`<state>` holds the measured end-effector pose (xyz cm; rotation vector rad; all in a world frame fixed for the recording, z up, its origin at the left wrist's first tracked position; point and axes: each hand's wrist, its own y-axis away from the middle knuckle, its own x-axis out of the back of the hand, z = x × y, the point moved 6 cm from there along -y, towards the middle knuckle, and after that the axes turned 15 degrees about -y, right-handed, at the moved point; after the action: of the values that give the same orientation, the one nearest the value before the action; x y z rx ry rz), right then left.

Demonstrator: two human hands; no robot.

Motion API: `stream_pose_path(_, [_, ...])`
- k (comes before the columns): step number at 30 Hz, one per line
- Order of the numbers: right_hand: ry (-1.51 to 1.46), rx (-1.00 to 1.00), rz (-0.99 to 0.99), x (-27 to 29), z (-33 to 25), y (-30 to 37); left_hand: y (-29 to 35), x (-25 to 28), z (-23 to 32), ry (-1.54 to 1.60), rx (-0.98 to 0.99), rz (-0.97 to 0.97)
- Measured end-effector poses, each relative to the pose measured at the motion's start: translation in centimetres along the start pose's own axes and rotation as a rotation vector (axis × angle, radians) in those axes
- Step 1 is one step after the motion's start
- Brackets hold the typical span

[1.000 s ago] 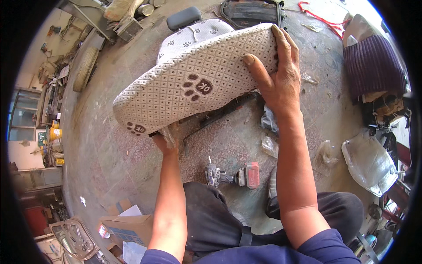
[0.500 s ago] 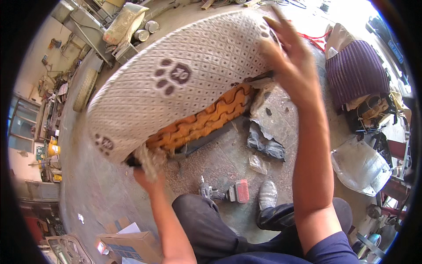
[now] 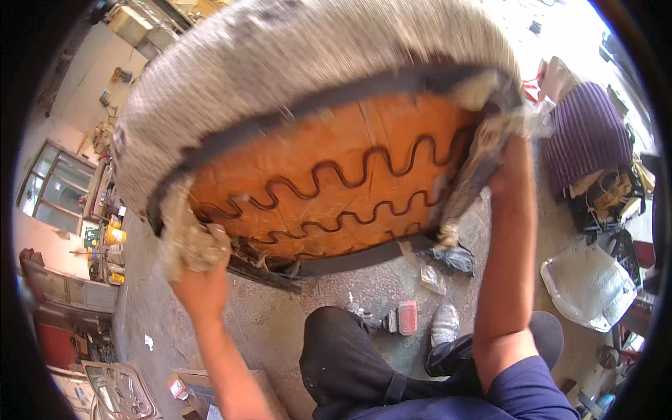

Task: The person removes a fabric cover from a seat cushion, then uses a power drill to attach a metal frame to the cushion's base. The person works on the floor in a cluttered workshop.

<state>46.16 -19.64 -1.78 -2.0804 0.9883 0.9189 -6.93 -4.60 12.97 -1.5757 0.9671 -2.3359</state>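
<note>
Seat cushion [image 3: 329,175], car type, raised off the floor and tipped so its underside faces the camera: orange backing crossed by dark zigzag springs [image 3: 336,189], dark frame strip along the lower edge, grey-white patterned fabric cover wrapped over the upper side and rim. Long axis runs from lower left to upper right across the view, above and ahead of the person's lap. Left hand [image 3: 199,280] at the lower-left corner, closed on a bunched fold of loose cover fabric [image 3: 189,241]; fingers mostly hidden in the cloth. Right hand [image 3: 511,178] at the right end, raised higher, pressed against the cover edge there; fingers concealed behind torn fabric, so whether it grips or merely props cannot be told. Both hands stand at opposite ends of the long axis, cushion spanning between them; the left end sits lower and nearer the body, the right end higher. Picture blurred along the cushion's upper rim. Below, on the concrete floor [image 3: 280,322]: cordless drill with red battery [image 3: 395,318] just ahead of the knee, shoe [image 3: 444,325] beside it, scraps of plastic wrap. To the right: purple ribbed seat part [image 3: 588,136], clear plastic sheet [image 3: 588,283]. Lower left: cardboard box [image 3: 203,385].
</note>
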Motion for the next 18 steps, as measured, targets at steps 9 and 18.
stream_pose_path(9, [1.032, 0.248, -0.292, -18.8, -10.7, -7.9, -13.0, 11.1, 2.6, 0.165, 0.206, -0.252])
stream_pose_path(18, [1.3, 0.269, -0.263, -24.1, -11.4, -11.8, -21.6, 3.5, 0.3, 0.182, 0.148, -0.282])
